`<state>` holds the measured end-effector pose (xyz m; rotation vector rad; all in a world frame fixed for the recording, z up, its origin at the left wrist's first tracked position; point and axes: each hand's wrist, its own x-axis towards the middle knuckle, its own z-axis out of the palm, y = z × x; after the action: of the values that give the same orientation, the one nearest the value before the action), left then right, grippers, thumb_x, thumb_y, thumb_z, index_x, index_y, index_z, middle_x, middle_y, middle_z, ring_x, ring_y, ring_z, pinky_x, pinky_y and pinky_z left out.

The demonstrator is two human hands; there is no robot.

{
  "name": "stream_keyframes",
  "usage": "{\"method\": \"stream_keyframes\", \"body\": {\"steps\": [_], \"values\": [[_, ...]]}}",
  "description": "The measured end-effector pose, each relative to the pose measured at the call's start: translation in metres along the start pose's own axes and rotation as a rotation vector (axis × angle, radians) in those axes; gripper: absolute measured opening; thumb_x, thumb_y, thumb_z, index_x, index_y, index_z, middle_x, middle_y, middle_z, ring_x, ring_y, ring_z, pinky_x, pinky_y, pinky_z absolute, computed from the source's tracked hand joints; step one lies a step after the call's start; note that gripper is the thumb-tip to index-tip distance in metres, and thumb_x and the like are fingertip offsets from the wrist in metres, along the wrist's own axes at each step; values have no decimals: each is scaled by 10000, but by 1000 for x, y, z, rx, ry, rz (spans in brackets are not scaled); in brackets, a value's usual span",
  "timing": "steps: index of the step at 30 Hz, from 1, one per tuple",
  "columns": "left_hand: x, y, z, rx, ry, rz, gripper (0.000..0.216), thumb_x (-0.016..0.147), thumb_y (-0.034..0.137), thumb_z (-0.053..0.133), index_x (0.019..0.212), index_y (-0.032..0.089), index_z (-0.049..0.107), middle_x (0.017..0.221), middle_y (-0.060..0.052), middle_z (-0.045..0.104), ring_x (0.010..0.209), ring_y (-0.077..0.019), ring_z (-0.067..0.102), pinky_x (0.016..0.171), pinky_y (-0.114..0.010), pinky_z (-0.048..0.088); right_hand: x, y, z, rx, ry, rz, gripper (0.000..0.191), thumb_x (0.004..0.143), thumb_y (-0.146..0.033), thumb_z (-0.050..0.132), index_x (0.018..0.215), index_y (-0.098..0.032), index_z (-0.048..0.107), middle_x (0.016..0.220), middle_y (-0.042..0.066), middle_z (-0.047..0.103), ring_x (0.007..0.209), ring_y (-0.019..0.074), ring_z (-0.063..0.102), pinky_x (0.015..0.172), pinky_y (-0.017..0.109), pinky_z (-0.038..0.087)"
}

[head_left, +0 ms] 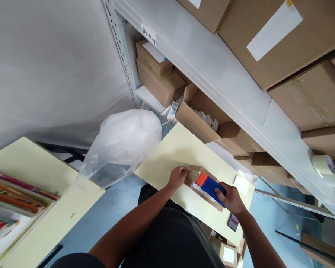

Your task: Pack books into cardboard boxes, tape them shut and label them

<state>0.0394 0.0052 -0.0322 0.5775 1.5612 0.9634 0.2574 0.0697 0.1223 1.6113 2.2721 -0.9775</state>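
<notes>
My dark shirt (173, 234), my right hand (231, 198) gripping a blue-and-orange tape dispenser (211, 188) above a carton (205, 194), my left hand (178, 176) at the carton's 10 o'clock end, whether pinching I cannot tell

head view, downward over both hands (179, 176) (230, 197)

So the right hand's (231, 198) got a blue-and-orange tape dispenser (212, 190) gripped over a cardboard box (189, 181) lying around the middle of the tabletop (165, 150), while the left hand (180, 175) pinches its fingers at the box's left end, too small to tell on what. There's a phone (233, 222) by the tabletop's near right corner, a big cloudy plastic bag (128, 137) off its left edge, and an open carton (195, 123) on the shelf past the far edge.
</notes>
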Motion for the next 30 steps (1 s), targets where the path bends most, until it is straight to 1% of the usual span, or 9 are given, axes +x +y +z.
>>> {"method": "stream_keyframes", "body": {"steps": [9, 12, 15, 17, 18, 20, 24, 27, 30], "values": [[-8, -12, 15, 98, 62, 58, 323, 927, 460, 513, 823, 209, 687, 733, -8, 688, 703, -159, 621, 654, -268, 425, 1, -5, 2, -18, 10, 25, 411, 869, -559, 505, 854, -191, 689, 614, 13, 630, 576, 187, 595, 571, 285, 458], [-8, -16, 16, 180, 78, 70, 290, 949, 446, 506, 874, 225, 679, 858, -20, 714, 791, -171, 645, 686, -275, 434, 2, -6, 3, -27, 14, 22, 413, 868, -556, 504, 855, -190, 694, 615, 14, 632, 574, 187, 597, 569, 284, 459], [-2, -25, 10, 251, 87, 6, 216, 907, 402, 592, 1032, 234, 642, 981, -30, 712, 868, -185, 662, 728, -287, 466, 3, -6, 3, -30, 20, 24, 401, 868, -543, 507, 845, -189, 694, 605, 11, 628, 566, 185, 595, 559, 280, 454], [0, -32, 1, 273, 93, -24, 315, 862, 319, 640, 1160, 224, 595, 1052, -46, 701, 893, -191, 674, 769, -306, 498, 3, -5, 3, -33, 23, 27, 389, 869, -532, 507, 836, -190, 690, 603, 11, 629, 565, 183, 595, 558, 279, 452], [-1, -34, -4, 273, 90, 4, 358, 855, 280, 635, 1202, 219, 578, 1100, -59, 693, 926, -196, 678, 799, -317, 513, 4, -5, 4, -36, 23, 26, 384, 870, -528, 506, 835, -191, 688, 606, 11, 632, 566, 182, 596, 560, 279, 452], [-7, -37, -11, 252, 42, 168, 402, 886, 265, 584, 1284, 218, 551, 1241, -89, 660, 1067, -213, 667, 902, -346, 528, 4, -4, 5, -37, 21, 20, 380, 874, -526, 502, 836, -193, 681, 617, 12, 637, 571, 180, 598, 566, 279, 451], [-23, -33, -7, 248, -198, 520, 688, 925, 418, 580, 1539, 229, 333, 1572, -131, 438, 1437, -286, 437, 1172, -443, 396, 6, -4, 5, -36, 24, 7, 395, 881, -548, 487, 820, -199, 662, 621, 10, 628, 580, 179, 599, 573, 280, 450], [-27, -28, 7, 286, -304, 567, 914, 889, 457, 644, 1614, 189, 156, 1642, -173, 313, 1511, -325, 315, 1221, -486, 330, 7, -8, 4, -39, 26, -2, 398, 883, -554, 477, 806, -205, 653, 619, 12, 627, 574, 180, 593, 574, 286, 446], [-22, -25, 14, 316, -323, 590, 978, 891, 421, 646, 1631, 171, 58, 1667, -192, 237, 1534, -337, 255, 1235, -517, 297, 8, -12, 3, -40, 27, -4, 399, 885, -552, 466, 788, -211, 650, 627, 21, 638, 581, 186, 596, 577, 292, 441]]}}
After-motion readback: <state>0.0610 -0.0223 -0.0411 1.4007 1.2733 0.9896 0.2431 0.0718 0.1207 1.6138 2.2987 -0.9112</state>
